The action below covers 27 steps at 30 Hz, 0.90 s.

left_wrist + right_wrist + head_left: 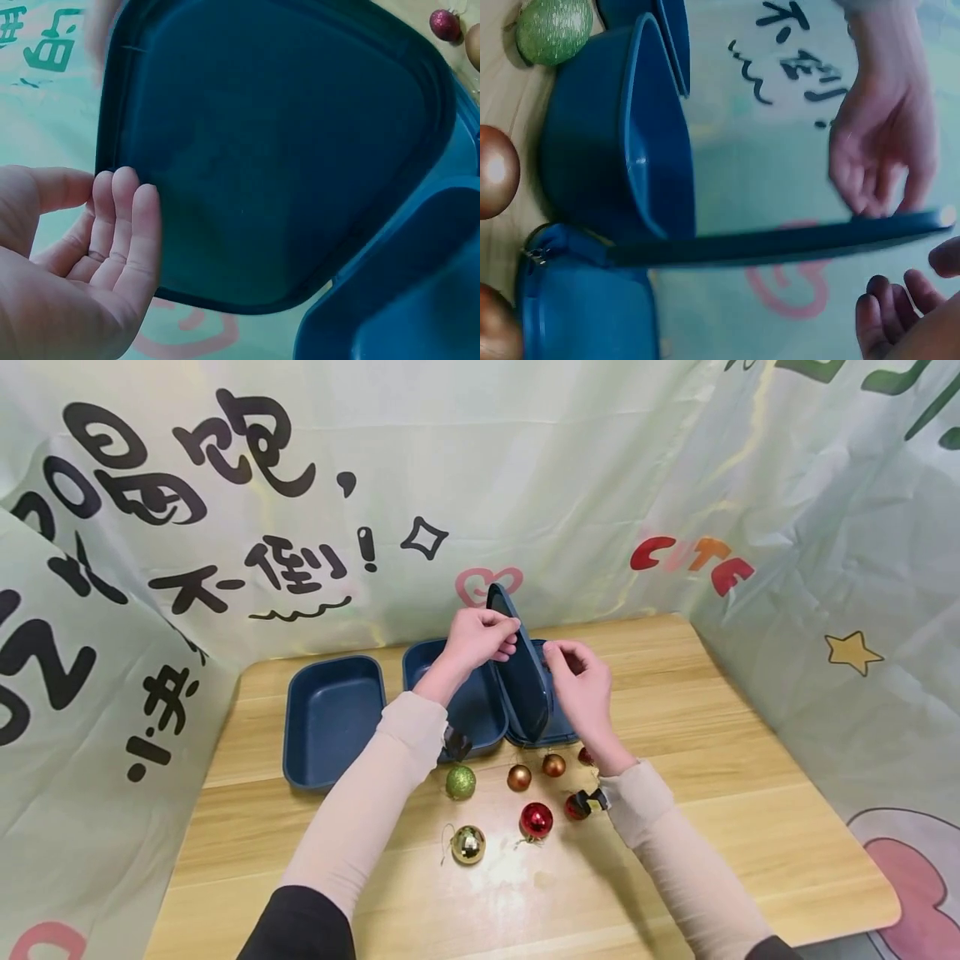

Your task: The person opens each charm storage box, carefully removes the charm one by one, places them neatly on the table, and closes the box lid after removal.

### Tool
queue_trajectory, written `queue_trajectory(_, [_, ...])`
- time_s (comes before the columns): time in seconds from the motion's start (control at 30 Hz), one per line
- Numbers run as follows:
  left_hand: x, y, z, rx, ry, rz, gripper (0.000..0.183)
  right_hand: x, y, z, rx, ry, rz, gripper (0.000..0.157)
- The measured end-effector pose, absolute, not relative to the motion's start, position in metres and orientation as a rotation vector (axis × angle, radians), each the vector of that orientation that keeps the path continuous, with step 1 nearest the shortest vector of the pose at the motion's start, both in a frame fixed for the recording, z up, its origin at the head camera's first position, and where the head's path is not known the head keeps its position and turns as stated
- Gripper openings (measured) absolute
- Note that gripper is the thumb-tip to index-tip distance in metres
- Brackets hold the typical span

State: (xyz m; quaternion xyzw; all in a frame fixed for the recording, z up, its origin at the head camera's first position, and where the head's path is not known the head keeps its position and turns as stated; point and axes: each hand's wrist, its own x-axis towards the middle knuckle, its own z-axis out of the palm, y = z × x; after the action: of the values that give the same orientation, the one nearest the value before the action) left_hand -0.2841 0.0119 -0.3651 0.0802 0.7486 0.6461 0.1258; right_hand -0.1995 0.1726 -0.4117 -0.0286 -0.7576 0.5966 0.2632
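Observation:
My left hand pinches the edge of a dark blue lid, held on edge above the table. In the left wrist view, the thumb and fingers of my left hand grip the rim of the lid. To the lid's right, my right hand hovers; the right wrist view has its loosely bent fingers apart from the lid. Below the lid lies a blue shallow piece, partly hidden; whether it is a lid or a box cannot be told. Beside it stands an open blue box.
Another open blue box stands at the left. In front lie a green glitter ball, a gold ball, a red ball, two copper balls and other red ones near my right wrist. A printed cloth hangs behind the table.

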Motion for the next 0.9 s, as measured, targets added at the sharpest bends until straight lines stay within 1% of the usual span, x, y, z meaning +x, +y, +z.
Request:
queue_trajectory(0.13, [-0.283, 0.01, -0.363, 0.262, 2.175, 1.868, 0.024, -0.217, 0.185, -0.427, -0.169, -2.256, 1.618, 0.027])
queue_trajectory(0.27, [-0.282, 0.007, -0.362, 0.265, 2.171, 1.87, 0.023, -0.23, 0.193, -0.449, -0.133, -2.555, 1.542, 0.033])
queue_trajectory(0.33, [-0.281, 0.006, -0.361, 0.266, 2.159, 1.88, 0.022, -0.234, 0.195, -0.46, -0.087, -2.639, 1.552, 0.03])
queue_trajectory(0.4, [-0.28, 0.005, -0.359, 0.269, 2.141, 1.886, 0.023, -0.236, 0.195, -0.468, -0.079, -2.654, 1.619, 0.023])
queue_trajectory(0.43, [-0.28, 0.005, -0.359, 0.271, 2.133, 1.886, 0.023, -0.237, 0.194, -0.472, -0.081, -2.657, 1.656, 0.024])
queue_trajectory(0.53, [-0.279, 0.002, -0.358, 0.267, 2.116, 1.888, 0.023, -0.239, 0.19, -0.478, -0.09, -2.639, 1.779, 0.033])
queue_trajectory(0.63, [-0.28, -0.003, -0.357, 0.251, 2.11, 1.895, 0.023, -0.24, 0.186, -0.482, -0.087, -2.62, 1.87, 0.036])
queue_trajectory(0.77, [-0.281, -0.01, -0.359, 0.222, 2.091, 1.915, 0.024, -0.24, 0.183, -0.483, -0.089, -2.608, 1.947, 0.033])
queue_trajectory(0.9, [-0.282, -0.019, -0.361, 0.193, 2.068, 1.93, 0.025, -0.24, 0.18, -0.482, -0.098, -2.6, 2.031, 0.021])
